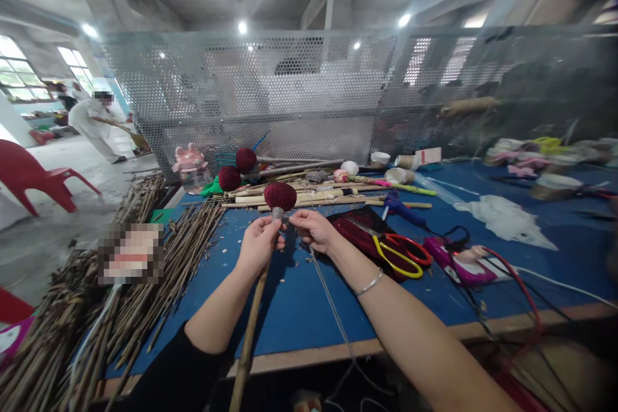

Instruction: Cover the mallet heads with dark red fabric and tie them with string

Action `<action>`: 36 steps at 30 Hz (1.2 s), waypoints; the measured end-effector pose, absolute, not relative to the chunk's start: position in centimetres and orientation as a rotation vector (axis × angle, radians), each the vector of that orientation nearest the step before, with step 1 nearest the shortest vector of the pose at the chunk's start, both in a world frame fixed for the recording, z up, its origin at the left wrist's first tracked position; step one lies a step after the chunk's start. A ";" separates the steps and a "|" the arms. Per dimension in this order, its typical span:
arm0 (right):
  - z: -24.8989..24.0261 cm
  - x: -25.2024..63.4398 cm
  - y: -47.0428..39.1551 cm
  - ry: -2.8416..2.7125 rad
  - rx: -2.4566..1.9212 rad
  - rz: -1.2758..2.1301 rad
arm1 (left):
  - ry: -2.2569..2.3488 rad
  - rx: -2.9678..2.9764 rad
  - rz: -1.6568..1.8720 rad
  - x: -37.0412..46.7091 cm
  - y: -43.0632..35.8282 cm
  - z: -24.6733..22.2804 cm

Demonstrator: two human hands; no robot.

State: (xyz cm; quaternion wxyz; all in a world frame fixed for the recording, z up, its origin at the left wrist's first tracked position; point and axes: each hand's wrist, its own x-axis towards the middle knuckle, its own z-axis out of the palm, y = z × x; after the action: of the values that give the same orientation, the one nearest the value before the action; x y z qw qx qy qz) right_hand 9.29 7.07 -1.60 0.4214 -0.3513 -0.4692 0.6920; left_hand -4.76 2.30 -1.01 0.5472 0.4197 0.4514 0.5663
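Observation:
My left hand (261, 241) is closed around the upper end of a wooden stick (257, 299), just below a dark red padded ball (280, 196). Grey wrapping (278, 212) covers the neck under the ball. Close by on the right, my right hand (311, 229) pinches a thin grey string (324, 288) at the neck. The string hangs from there down over the table's front edge. The stick slants down toward me, past that edge. Two more dark red balls (246, 159) lie farther back on the table.
Bundled thin twigs (178, 270) cover the left side. Scissors with yellow and red handles (398, 256) lie on dark red cloth (355, 235) at right. Beyond are a blue glue gun (403, 209), a purple-white power strip (463, 264) with cords, and white plastic (512, 220). A perforated metal screen (299, 96) stands behind.

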 end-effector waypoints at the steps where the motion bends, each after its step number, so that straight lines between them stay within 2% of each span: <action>1: -1.6 9.3 7.1 -1.163 -0.876 1.733 | 1.068 0.989 1.344 -4.7 2.3 -1.0; 11: -1.8 8.8 7.1 -1.106 -0.776 1.841 | 0.954 0.951 1.355 -4.7 2.4 -1.1; 21: -2.3 8.9 7.0 -0.924 -0.722 2.181 | 0.835 0.858 1.258 -4.1 1.4 -1.1; 26: -2.8 8.6 6.9 -0.972 -0.804 1.989 | 0.829 0.766 1.067 -3.9 1.5 -0.9; 30: -3.1 8.0 6.9 -1.025 -0.850 1.854 | 1.126 0.948 1.191 -3.9 1.7 -2.0; 36: -2.6 8.4 6.7 -1.159 -0.845 1.851 | 1.395 1.310 1.327 -3.9 1.6 -2.4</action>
State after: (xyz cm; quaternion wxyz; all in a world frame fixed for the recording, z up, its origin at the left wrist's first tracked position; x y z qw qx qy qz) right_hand 8.38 6.69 -2.57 0.3891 -0.3325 -0.4560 0.7281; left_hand -3.91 1.63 -2.43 0.3956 0.5166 0.5501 0.5234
